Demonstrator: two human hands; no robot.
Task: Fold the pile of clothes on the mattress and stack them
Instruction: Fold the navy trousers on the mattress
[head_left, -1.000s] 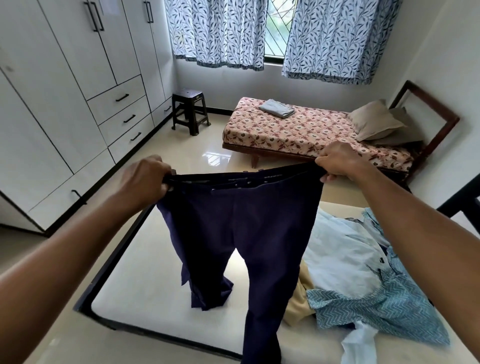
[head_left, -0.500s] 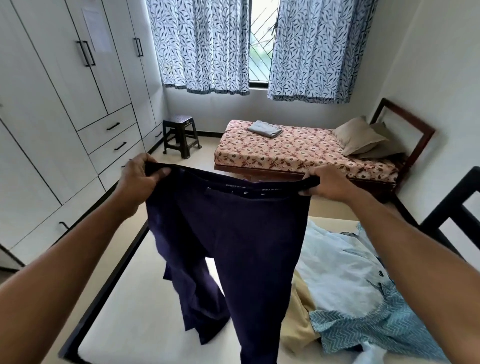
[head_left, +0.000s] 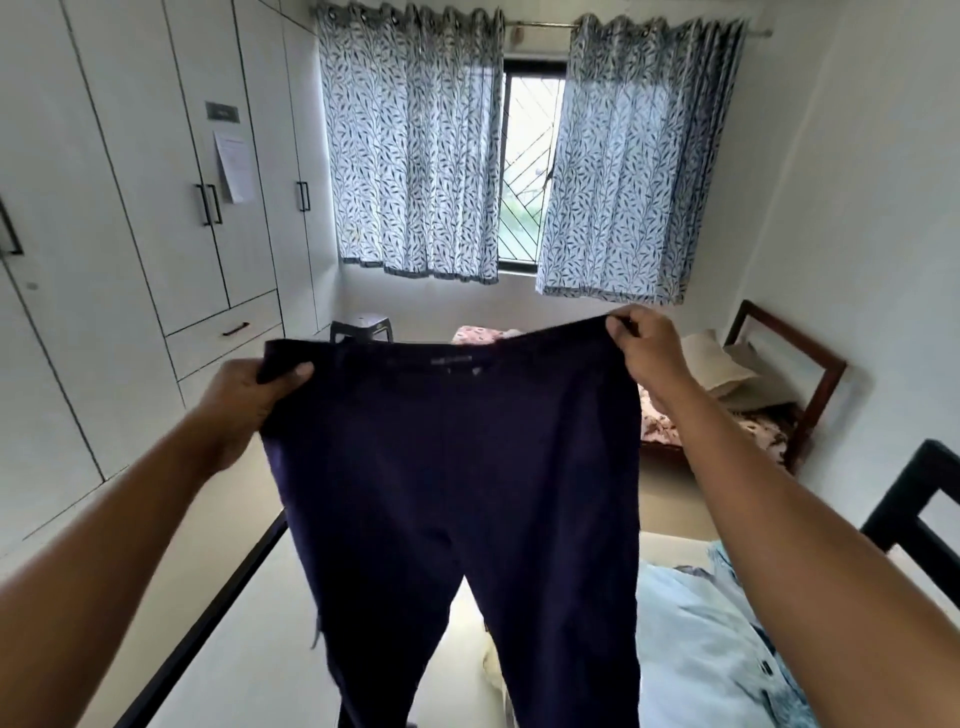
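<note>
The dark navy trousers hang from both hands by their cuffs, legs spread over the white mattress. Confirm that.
Not by the cuffs. The head view shows the dark navy trousers held by the waistband, the left hand and right hand each gripping one end, legs hanging down over the white mattress.

Both arms are stretched fwd and up, bare forearms coming in from the bottom corners of the view. The left hand (head_left: 249, 395) is a bit lower than the right; its fingers are curled into a fist w/ the thumb (head_left: 296, 373) pressed flat over the front, pinching the left end of the waistband of the dark trousers (head_left: 457, 467). The right hand (head_left: 649, 348) is raised higher, wrist bent, back of hand toward the camera, fingertips (head_left: 621, 326) closed down on the other end of the waistband. Hands are well apart, approx. at the full width of the waistband, which is taut between them.
</note>
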